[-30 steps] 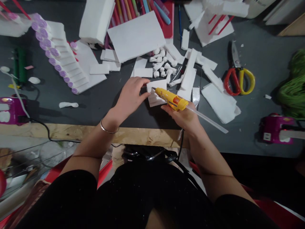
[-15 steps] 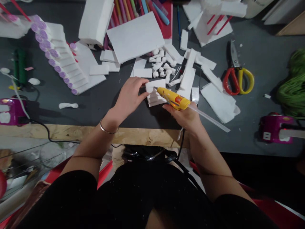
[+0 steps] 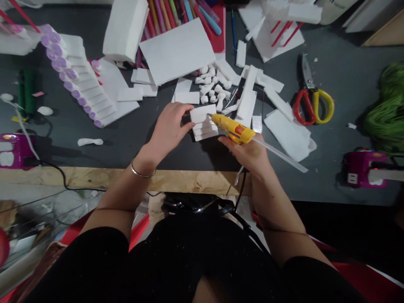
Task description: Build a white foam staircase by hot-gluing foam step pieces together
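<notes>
1. At the top edge, a pale container is cut off by the frame; its contents cannot be made out.
2. Coloured pens are gathered beside a red surface; whether they are boxed cannot be told. They are partly covered by a white sheet.
3. A clear glue stick is held in the rear of the yellow glue gun.
4. The glue gun is gripped by the right hand, its fingers wrapped around the handle and largely hidden underneath.
5. The white stepped piece is placed on the dark table between the two hands, below a pile of small white rolled pieces.
6. The thumb and forefinger of the left hand are parted and curved, with their tips set at the piece's left edge; whether it is pinched cannot be told.
7. The gun's nozzle is pointed leftward at the piece's upper right part; contact cannot be confirmed.
8. Both forearms are extended forward and angled inward, the left wrist being ringed by a bracelet.
</notes>
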Tool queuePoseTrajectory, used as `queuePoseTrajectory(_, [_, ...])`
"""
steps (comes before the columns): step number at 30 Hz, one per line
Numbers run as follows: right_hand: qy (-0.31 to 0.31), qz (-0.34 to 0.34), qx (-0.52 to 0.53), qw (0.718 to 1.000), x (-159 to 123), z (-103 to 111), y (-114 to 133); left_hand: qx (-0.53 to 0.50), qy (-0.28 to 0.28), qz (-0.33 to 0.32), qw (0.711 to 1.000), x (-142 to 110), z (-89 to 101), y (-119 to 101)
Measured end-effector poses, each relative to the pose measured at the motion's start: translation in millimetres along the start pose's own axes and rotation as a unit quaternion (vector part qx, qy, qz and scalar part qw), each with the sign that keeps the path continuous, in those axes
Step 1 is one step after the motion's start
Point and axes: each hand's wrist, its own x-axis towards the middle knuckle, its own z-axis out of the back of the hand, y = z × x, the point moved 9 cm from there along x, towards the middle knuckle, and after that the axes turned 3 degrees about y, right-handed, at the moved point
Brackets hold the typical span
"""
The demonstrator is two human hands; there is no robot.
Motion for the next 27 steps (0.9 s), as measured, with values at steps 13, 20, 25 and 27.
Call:
queuePoseTrajectory(13, [-0.003,-0.023,0.001,1.0,2,5,2,-0.006,-0.018,-0.009,1.0,-1,2.3,4])
queuePoseTrajectory(20, [-0.009,-0.037,0.018,0.999,1,8,3,-0.005,-0.013,-0.007,1.0,0,3.0,4])
queuePoseTrajectory(25, [-0.028,-0.037,0.05,0.998,1,11,1,-0.005,-0.003,0.01,1.0,1,2.8,6])
queuePoseTrajectory(27, [-0.024,-0.023,0.059,0.998,2,11,1,-0.013,-0.003,0.011,1.0,0,3.2,7])
